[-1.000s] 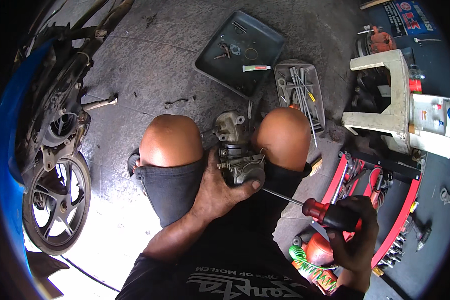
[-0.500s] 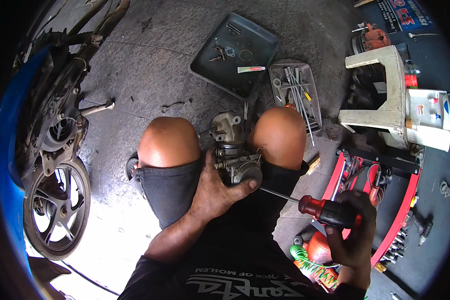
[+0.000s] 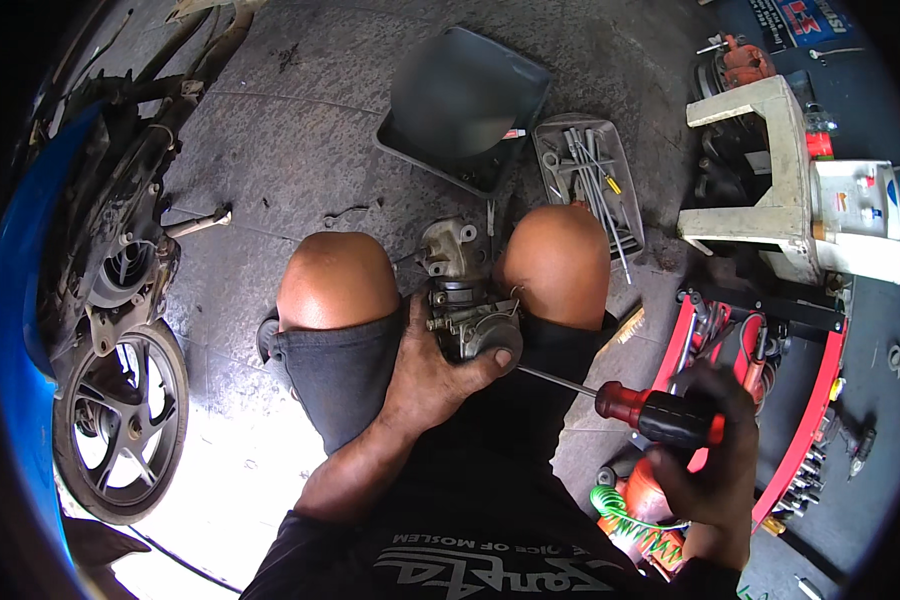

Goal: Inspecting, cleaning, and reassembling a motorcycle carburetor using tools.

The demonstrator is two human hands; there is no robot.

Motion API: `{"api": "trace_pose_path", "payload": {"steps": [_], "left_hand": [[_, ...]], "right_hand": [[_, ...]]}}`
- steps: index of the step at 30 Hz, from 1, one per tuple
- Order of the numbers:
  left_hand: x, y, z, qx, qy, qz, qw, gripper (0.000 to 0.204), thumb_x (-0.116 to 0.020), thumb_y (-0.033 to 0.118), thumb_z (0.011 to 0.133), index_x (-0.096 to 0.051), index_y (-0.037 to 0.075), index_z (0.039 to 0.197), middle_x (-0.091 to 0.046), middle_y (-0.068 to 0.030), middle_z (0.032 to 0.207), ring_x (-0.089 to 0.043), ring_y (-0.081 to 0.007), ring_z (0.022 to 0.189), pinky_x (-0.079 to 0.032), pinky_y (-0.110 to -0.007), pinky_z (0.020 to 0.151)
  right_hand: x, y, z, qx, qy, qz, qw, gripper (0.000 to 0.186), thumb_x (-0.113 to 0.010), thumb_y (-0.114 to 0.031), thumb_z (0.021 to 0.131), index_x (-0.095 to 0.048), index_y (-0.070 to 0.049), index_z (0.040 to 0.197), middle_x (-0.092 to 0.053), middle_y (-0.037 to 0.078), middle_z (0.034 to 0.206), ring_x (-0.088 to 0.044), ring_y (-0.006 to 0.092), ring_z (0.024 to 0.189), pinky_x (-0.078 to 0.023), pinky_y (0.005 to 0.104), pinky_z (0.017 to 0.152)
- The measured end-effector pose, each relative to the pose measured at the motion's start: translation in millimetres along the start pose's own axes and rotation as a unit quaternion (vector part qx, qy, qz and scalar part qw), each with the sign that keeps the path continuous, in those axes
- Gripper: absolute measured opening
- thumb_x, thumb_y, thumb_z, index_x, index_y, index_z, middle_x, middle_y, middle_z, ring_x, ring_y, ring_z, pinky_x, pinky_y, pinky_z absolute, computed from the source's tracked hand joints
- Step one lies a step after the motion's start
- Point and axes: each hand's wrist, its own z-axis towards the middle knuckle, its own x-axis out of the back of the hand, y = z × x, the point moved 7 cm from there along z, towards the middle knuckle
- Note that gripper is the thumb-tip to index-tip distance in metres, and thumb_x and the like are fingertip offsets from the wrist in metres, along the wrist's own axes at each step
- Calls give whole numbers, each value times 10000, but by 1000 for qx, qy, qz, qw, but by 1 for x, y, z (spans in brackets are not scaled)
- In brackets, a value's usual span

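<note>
Gripping carburetor with left hand, fingers wrapped round its lower body, thumb across the near end. Carburetor sits between bare knees, above the lap, grey metal, top end pointing away toward floor. Clamped on screwdriver with right hand, red-and-black handle in fist, thin shaft angled up-left, tip reaching carburetor's right side just by the left thumb; actual contact too small to tell. Hands apart, right one lower and to the right.

Squatting over grey concrete floor. Dark tray ahead of the knees, blurred inside. Grey tray just right of it, holding long thin tools. Red tool rack at right, near right hand, rows of tools in it. Green coiled hose below right hand, beside an orange object partly hidden. White stool upper right, boxy white item next to it. Wheel at left, spoked, attached to stripped scooter engine block; blue bodywork along far left edge. Loose metal part lying on floor near engine.
</note>
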Motion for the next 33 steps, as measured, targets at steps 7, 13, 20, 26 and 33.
{"api": "trace_pose_path", "payload": {"steps": [7,13,20,26,33], "left_hand": [[-5,8,-1,-8,-5,-28,1000,904,-852,217,775,-273,-50,1417,-623,-155,1234,-613,-233,1162,-465,-375,1056],[-2,6,-3,-8,-4,3,1000,941,-854,217,765,-244,-57,1428,-620,-156,1233,-608,-236,1169,-459,-375,1065],[0,-3,-2,-6,13,6,1000,960,-850,233,752,-246,-85,1427,-621,-175,1243,-613,-245,1171,-463,-374,1061],[2,-1,-4,7,14,26,1000,994,-859,257,731,-251,-104,1430,-642,-179,1208,-627,-253,1150,-473,-372,1049],[-3,0,-2,1,7,-2,1000,983,-860,253,731,-263,-110,1423,-640,-175,1215,-624,-242,1154,-469,-371,1053]], "right_hand": [[2,-5,-4,-5,-11,11,1000,896,-865,-496,722,-506,29,1352,-677,179,1126,-701,319,868,-552,438,762],[4,-18,-1,56,-41,-101,992,923,-895,-411,696,-461,25,1385,-661,187,1177,-687,330,932,-539,448,826],[-1,-32,12,75,-92,-153,981,783,-898,-370,660,-563,-41,1287,-650,138,1026,-664,330,895,-523,438,738],[-4,-34,8,122,-176,-200,956,537,-874,-182,697,-648,-83,1174,-647,100,972,-679,272,867,-508,379,608],[3,-35,24,31,-117,-87,989,496,-837,-171,743,-655,-91,1198,-595,102,1051,-619,225,827,-472,348,563]]}}
